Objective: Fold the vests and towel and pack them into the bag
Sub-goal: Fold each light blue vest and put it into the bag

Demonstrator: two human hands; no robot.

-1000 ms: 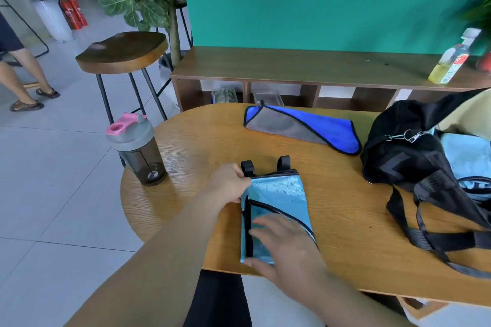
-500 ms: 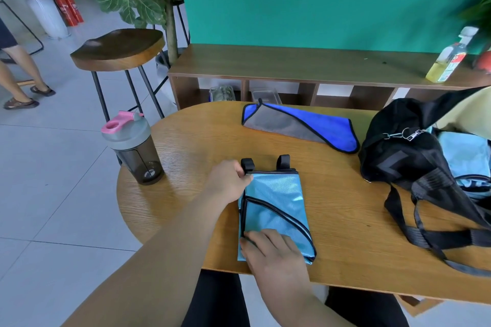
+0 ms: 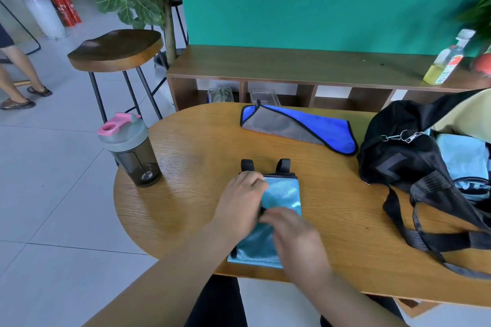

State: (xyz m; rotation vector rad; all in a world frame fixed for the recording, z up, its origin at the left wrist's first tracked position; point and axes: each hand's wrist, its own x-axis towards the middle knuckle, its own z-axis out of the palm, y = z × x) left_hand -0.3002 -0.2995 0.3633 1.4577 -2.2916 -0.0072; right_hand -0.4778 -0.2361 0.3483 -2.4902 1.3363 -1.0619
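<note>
A light blue vest (image 3: 284,194) with black trim lies folded on the wooden table (image 3: 202,156) in front of me, its two black straps pointing away. My left hand (image 3: 240,202) holds the vest's upper left edge with curled fingers. My right hand (image 3: 295,236), blurred, grips the vest's lower part and has lifted it up over the middle. A blue and grey towel (image 3: 318,122) lies folded at the table's far side. The open black bag (image 3: 393,151) stands at the right with another light blue vest (image 3: 462,156) inside.
A shaker bottle (image 3: 130,148) with a pink lid stands at the table's left edge. The bag's straps (image 3: 414,236) trail over the table at the right. Behind are a low shelf (image 3: 292,64) with a yellow drink bottle (image 3: 446,61), a stool (image 3: 117,48) and a person's legs at far left.
My right hand went from lying flat on the vest's lower end to gripping it and bringing it up toward my left hand. The left hand stayed at the upper left edge.
</note>
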